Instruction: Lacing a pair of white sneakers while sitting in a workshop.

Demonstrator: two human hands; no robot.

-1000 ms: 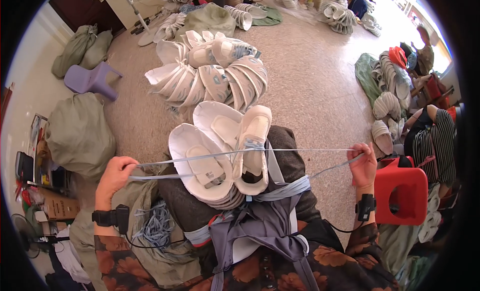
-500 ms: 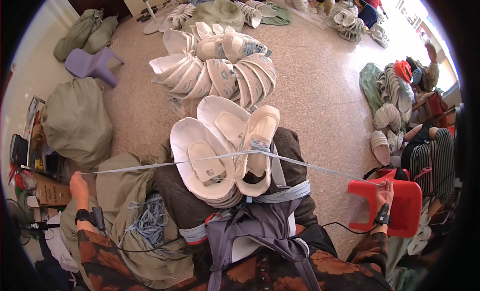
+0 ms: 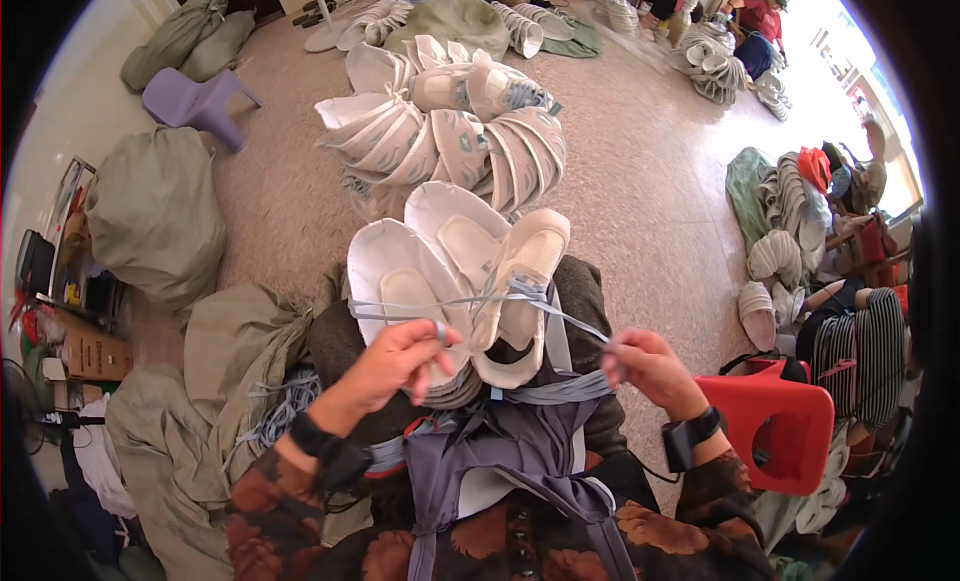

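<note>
On my lap lies a cream shoe upper [image 3: 522, 251], with a light blue shoelace [image 3: 575, 319] threaded through its eyelets. My right hand [image 3: 655, 369] is closed in a pinch on one length of the lace, right of the shoe. Over the shoes, my left hand [image 3: 405, 359] has its fingers curled, with the lace's other length looping slack beside it and a bit of blue at the fingertips. Left of the laced upper rests a stack of white-lined shoe uppers [image 3: 385, 271]. More blue laces [image 3: 590, 386] lie across my lap by the grey apron [image 3: 480, 456].
A ring of stacked shoe uppers [image 3: 450, 141] sits on the floor ahead. At left stand a purple stool [image 3: 195, 101] and a full green sack [image 3: 155, 216]. Loose laces [image 3: 285, 411] lie on green cloth beside me. A red stool [image 3: 775, 421] is at right.
Both hands have come inward from far out at the sides. The lace, stretched taut across before, now hangs slack and looped on the left.
</note>
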